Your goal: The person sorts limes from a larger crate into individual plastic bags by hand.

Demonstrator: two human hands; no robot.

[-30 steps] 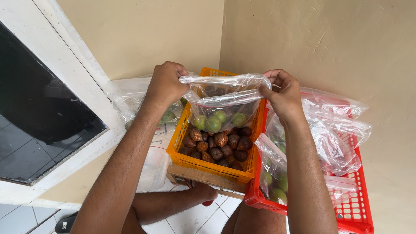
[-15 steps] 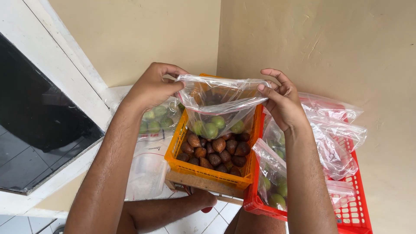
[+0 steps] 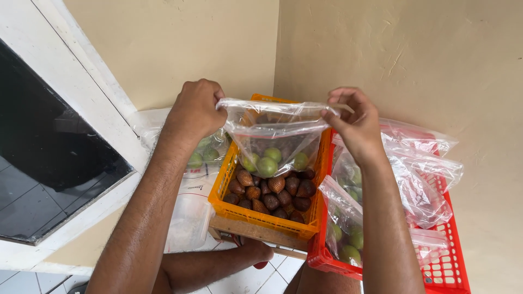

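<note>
Far left, a clear bag of green fruit (image 3: 204, 153) lies by the wall. Your left hand (image 3: 194, 110) is clenched on the left top corner of a thin, crinkly clear plastic bag (image 3: 275, 133) w/ round green limes (image 3: 267, 161) at the bottom, held over the orange lattice crate (image 3: 261, 218) of scaly brown snake fruit (image 3: 272, 190). Your right hand (image 3: 357, 126) pinches the bag's right corner btw thumb & fingers. Red crate (image 3: 449, 261) at right holds more bagged fruit.
</note>
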